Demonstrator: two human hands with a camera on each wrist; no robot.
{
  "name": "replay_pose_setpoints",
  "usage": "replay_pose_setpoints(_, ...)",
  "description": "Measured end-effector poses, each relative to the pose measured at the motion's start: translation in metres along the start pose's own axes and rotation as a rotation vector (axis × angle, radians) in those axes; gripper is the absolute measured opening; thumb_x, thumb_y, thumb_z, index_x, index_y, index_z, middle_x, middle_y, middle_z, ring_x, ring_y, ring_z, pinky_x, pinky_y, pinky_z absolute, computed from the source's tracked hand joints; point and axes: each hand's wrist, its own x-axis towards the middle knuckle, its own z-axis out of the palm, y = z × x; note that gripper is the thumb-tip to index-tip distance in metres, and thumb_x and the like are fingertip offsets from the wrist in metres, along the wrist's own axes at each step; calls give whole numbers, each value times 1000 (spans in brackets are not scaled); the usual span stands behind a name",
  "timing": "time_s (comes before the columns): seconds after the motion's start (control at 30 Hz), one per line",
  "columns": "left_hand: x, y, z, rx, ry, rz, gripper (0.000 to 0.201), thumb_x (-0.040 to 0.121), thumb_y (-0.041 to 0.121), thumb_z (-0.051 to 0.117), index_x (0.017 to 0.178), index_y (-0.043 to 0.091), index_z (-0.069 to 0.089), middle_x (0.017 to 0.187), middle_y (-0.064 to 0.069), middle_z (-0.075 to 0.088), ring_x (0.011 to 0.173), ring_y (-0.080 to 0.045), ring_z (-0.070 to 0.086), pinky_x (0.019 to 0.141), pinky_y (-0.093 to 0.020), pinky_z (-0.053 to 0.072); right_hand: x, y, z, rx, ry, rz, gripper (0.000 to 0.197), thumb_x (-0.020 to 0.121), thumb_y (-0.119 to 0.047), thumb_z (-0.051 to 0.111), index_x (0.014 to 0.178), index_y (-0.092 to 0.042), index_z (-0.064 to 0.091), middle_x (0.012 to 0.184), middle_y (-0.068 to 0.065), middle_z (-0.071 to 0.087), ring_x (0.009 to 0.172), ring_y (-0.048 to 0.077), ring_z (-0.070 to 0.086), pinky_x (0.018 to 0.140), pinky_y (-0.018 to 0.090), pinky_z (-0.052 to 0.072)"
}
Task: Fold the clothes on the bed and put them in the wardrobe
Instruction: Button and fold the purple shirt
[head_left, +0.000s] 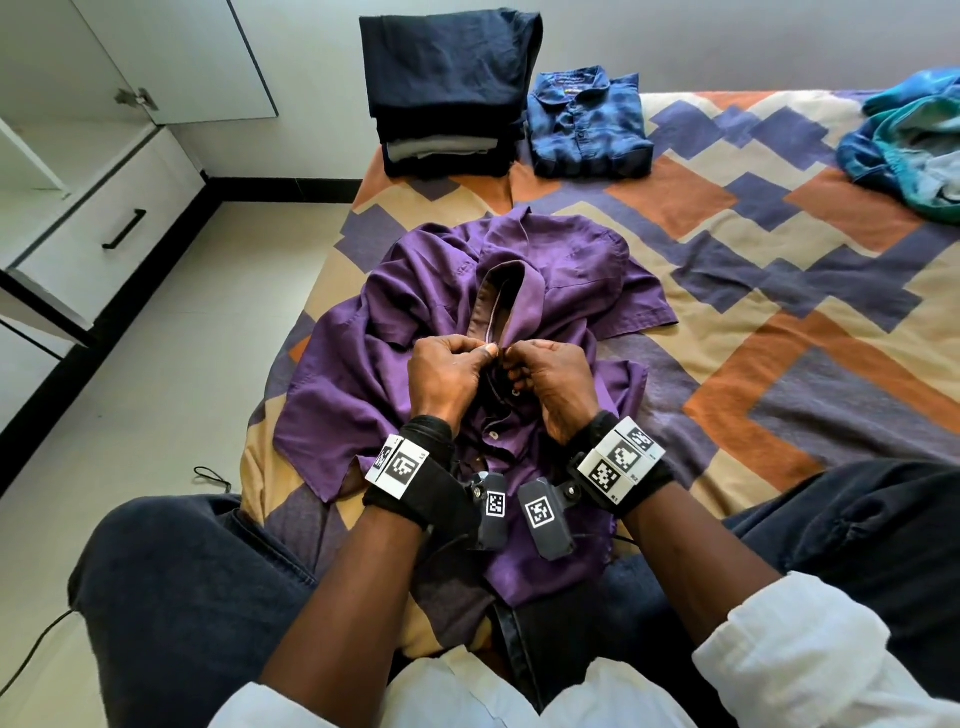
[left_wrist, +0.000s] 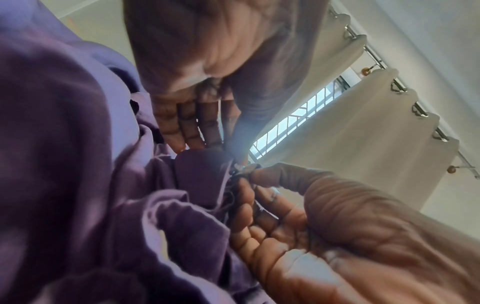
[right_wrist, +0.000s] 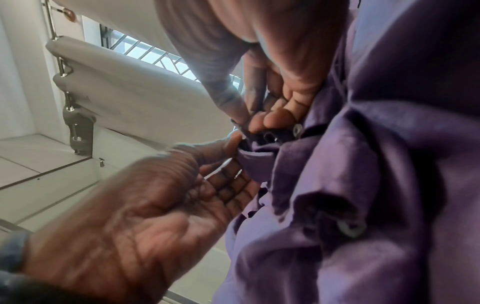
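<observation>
The person's left hand (head_left: 448, 375) and right hand (head_left: 548, 382) meet at the picture's centre over a crumpled purple shirt (head_left: 415, 332) spread on the patterned bedsheet (head_left: 779, 291). Both hands have their fingers curled, each pinching one edge of the shirt's front placket just below the collar, thumb against forefinger, with a button (right_wrist: 297, 129) close beside the fingertips in the right wrist view. Toward 12 o'clock, well apart from the shirt, sits a stack of folded dark clothes (head_left: 447, 88), with a folded blue shirt (head_left: 589, 122) touching it on its 3 o'clock side. At 2 o'clock lies a heap of unfolded turquoise garments (head_left: 909, 145). At 10 o'clock stands the white wardrobe (head_left: 78, 171), door open.
</observation>
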Motion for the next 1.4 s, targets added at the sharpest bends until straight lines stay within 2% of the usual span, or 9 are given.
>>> replay_pose_setpoints(0.2, -7, 9, 5, 67, -67, 72, 19, 83, 25, 66, 76, 10, 76, 73, -7, 74, 70, -21, 68, 73, -51, 58, -4, -4, -6, -78, -13, -66, 15, 82, -6, 70, 67, -7, 66, 50, 0, 56, 41, 7, 47, 41, 19, 38)
replay_pose_setpoints(0.33, -11, 14, 2, 8, -92, 17, 11, 80, 21, 79, 77, 11, 77, 72, -7, 75, 70, -24, 73, 71, -46, 62, -3, -2, -9, -187, -5, -149, 12, 81, -18, 75, 75, -7, 73, 69, 9, 72, 57, 18, 66, 52, 30, 53)
replay_pose_setpoints(0.53, -8, 13, -2, -59, -61, -17, 16, 88, 9, 69, 76, -1, 73, 77, -17, 73, 68, -22, 68, 71, -40, 59, 0, -10, -8, -454, -59, -265, 10, 80, -15, 75, 70, -14, 71, 67, 1, 71, 58, 9, 60, 58, 30, 53)
replay_pose_setpoints(0.8, -6, 20, -6, -256, -162, -166, 17, 89, 5, 63, 72, 5, 66, 74, -12, 66, 70, -20, 59, 68, -31, 49, 4, -21, -17, 57, -379, 209, 20, 92, 1, 50, 81, -9, 63, 66, -2, 56, 52, 4, 42, 50, 17, 30)
replay_pose_setpoints(0.97, 12, 5, -11, -4, 345, -80, 16, 86, 19, 59, 85, 8, 71, 88, -13, 73, 78, -30, 65, 73, -40, 55, 9, -26, -20, -440, -159, -63, 23, 87, 0, 61, 69, -14, 60, 50, -8, 54, 44, 1, 44, 44, 15, 35)
replay_pose_setpoints(1.1, 18, 4, -38, -50, 761, -124, 19, 92, 15, 52, 104, 9, 65, 114, -12, 66, 106, -30, 60, 93, -36, 47, 30, -40, -56, -818, 158, -237, 6, 77, -9, 65, 77, -15, 66, 82, 7, 70, 77, 23, 64, 72, 31, 49)
replay_pose_setpoints(1.2, 8, 13, -38, 92, 902, 123, 37, 80, 5, 53, 117, 5, 57, 128, -17, 54, 122, -33, 49, 107, -46, 36, 41, -39, -78, -1131, 215, -183, 25, 77, -23, 70, 96, -7, 67, 104, 17, 68, 96, 33, 64, 77, 35, 48)
replay_pose_setpoints(1.33, 4, 39, 0, 272, 239, 521, 29, 79, -4, 51, 92, 13, 70, 101, -5, 68, 100, -25, 60, 95, -42, 48, 43, -25, -80, -1332, 57, 19, 43, 74, -46, 78, 93, -9, 67, 107, 16, 69, 101, 34, 64, 74, 32, 41)
replay_pose_setpoints(1.4, 16, 45, 20, 530, -56, 545, 33, 80, -2, 54, 103, 12, 73, 114, -7, 68, 112, -28, 57, 104, -35, 41, 42, -22, -77, -1351, 43, 27, 39, 76, -40, 77, 96, -8, 67, 109, 17, 69, 104, 34, 63, 80, 34, 45)
